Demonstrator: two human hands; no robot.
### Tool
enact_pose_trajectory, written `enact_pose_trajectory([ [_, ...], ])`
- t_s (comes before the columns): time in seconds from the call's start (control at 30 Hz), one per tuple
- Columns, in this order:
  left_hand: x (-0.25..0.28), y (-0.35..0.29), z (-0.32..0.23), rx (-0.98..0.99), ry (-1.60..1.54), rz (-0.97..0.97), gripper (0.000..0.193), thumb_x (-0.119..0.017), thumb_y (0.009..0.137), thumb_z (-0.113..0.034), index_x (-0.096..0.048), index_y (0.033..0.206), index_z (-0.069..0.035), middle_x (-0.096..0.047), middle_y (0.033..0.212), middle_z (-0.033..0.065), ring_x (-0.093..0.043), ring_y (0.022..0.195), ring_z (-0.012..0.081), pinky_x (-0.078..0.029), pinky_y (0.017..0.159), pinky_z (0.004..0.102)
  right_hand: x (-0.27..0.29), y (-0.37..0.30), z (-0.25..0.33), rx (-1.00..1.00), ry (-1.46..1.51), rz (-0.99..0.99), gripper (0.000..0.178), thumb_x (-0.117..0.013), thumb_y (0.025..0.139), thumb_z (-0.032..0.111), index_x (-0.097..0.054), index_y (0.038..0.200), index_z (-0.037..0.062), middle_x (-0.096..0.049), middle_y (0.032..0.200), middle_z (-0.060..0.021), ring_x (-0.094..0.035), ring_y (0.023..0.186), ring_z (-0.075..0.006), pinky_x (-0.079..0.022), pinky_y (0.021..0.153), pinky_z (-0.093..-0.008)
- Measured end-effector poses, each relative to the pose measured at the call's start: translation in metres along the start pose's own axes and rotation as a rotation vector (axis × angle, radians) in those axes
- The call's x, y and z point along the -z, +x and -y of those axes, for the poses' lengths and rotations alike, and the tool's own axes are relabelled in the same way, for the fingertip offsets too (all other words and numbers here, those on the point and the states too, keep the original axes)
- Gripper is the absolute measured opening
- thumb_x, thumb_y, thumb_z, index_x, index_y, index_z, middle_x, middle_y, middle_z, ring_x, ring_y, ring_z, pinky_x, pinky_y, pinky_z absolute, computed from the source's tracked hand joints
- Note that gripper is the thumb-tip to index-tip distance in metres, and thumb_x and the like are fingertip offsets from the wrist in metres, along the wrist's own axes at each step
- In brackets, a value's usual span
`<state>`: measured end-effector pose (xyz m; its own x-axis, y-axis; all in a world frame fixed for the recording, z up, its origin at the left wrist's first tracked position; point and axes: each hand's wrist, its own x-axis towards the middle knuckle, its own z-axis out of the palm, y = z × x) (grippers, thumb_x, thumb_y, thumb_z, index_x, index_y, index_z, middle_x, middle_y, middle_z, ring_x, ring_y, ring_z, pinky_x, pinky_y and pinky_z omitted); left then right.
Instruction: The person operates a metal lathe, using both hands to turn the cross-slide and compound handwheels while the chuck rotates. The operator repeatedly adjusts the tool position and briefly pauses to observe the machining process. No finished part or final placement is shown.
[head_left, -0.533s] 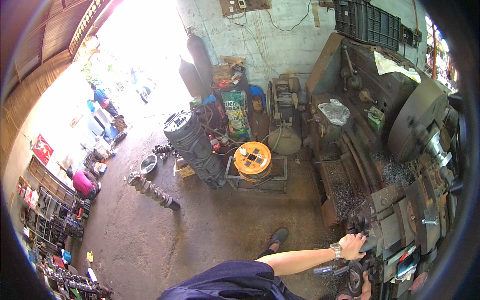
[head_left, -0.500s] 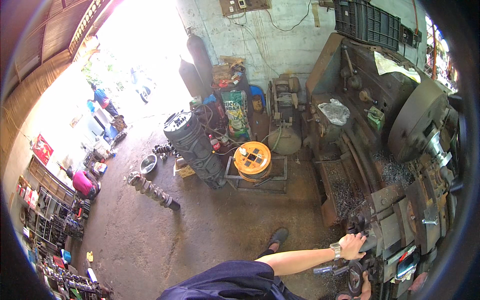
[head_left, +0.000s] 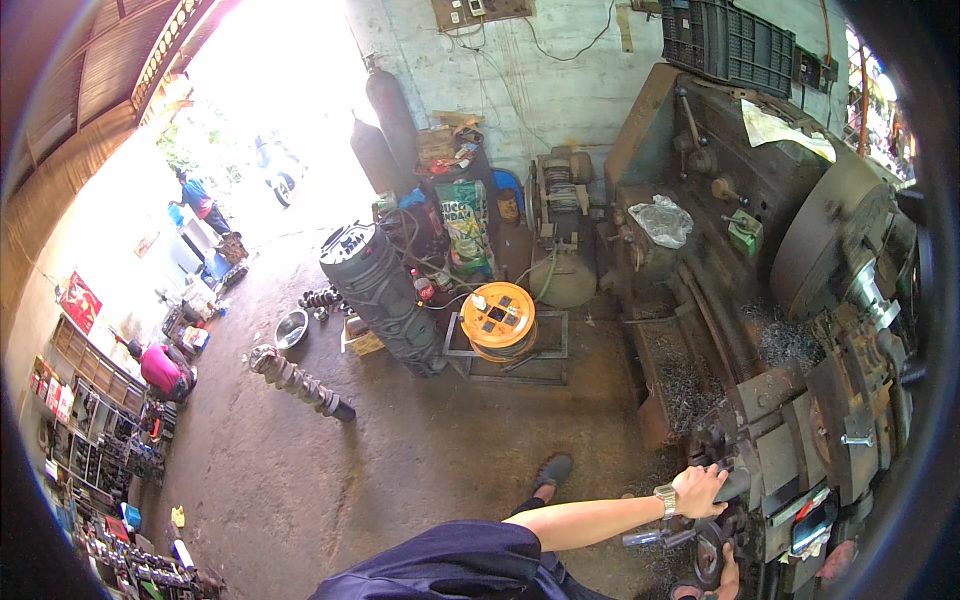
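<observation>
My left hand, with a metal watch on its wrist, is closed over a dark cylindrical lathe part on the carriage. Just below it, my right hand grips the rim of a dark handwheel, and its forearm is mostly out of view. Beyond the carriage, a shiny metal workpiece sits at the large round chuck. A phone lies on a cloth beside the handwheel.
Metal shavings cover the lathe tray. Across the floor stand an orange cable reel in a metal frame, a black barrel, a crankshaft and a steel bowl. Two people are at the left.
The whole view has shifted slightly left. Both hands stay on the same lathe parts; the handwheel looks slightly turned, though the shift makes this hard to judge.
</observation>
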<state>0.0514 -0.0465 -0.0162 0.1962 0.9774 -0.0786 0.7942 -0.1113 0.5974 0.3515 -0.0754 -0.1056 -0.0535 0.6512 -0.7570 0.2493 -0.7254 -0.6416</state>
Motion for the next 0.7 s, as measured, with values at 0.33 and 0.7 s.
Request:
enact_pose_trajectory([
  [0.33, 0.022, -0.002, -0.003, 0.006, -0.001, 0.072, 0.070, -0.062, 0.088, -0.058, -0.053, 0.122, 0.003, -0.061, 0.118, 0.0273, -0.067, 0.098, 0.0435, -0.058, 0.083, 0.0519, 0.023, 0.002, -0.005, 0.047, 0.082, 0.024, 0.055, -0.067, 0.094, 0.045, -0.068, 0.125, 0.0000, -0.075, 0.106, -0.0149, -0.073, 0.081, -0.0237, -0.059, 0.072, -0.0360],
  [0.7, 0.023, 0.005, -0.010, -0.017, 0.156, 0.105, 0.074, -0.058, 0.091, -0.064, -0.054, 0.127, 0.000, -0.063, 0.122, 0.0239, -0.068, 0.104, 0.0442, -0.058, 0.084, 0.0521, 0.044, 0.024, -0.024, -0.205, -0.280, -0.073, 0.109, -0.067, 0.070, 0.084, -0.058, 0.139, 0.0003, -0.051, 0.146, -0.0265, -0.064, 0.114, -0.0401, -0.059, 0.074, -0.0478],
])
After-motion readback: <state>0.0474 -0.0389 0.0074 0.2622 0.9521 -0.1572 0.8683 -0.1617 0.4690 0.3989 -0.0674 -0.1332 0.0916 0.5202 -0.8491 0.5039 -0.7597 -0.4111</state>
